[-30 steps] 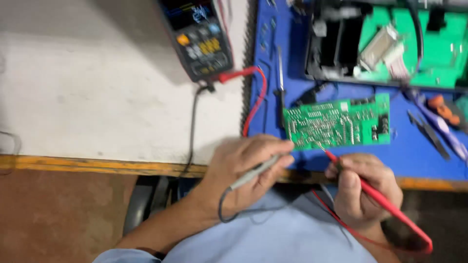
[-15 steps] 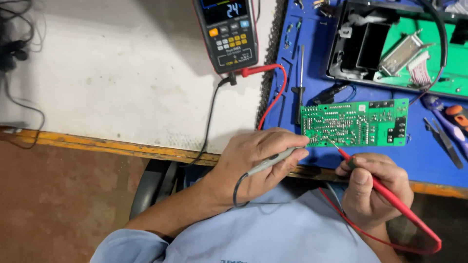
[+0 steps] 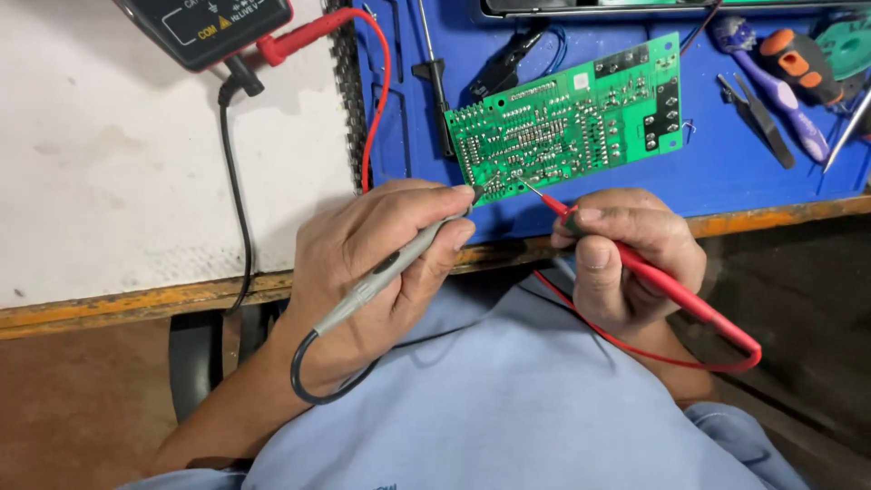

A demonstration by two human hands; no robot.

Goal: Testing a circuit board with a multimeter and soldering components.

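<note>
at the near edge of the blue mat (image 3: 753,168), your two hands work a green circuit board (image 3: 567,118) that lies flat on it, solder side up. your left hand (image 3: 376,263) is closed around a grey probe (image 3: 399,259), held like a pen, its tip touching the board's lower left corner. your right hand (image 3: 631,259) grips a red probe (image 3: 653,277) the same way, its thin metal point resting on the board just beside the grey one. a black lead (image 3: 231,181) and a red lead (image 3: 367,109) run up to the multimeter (image 3: 204,27) on the white bench top (image 3: 118,163). to the right of the board, well apart from it, lie tweezers (image 3: 758,118) and a purple-handled screwdriver (image 3: 780,95).
</note>
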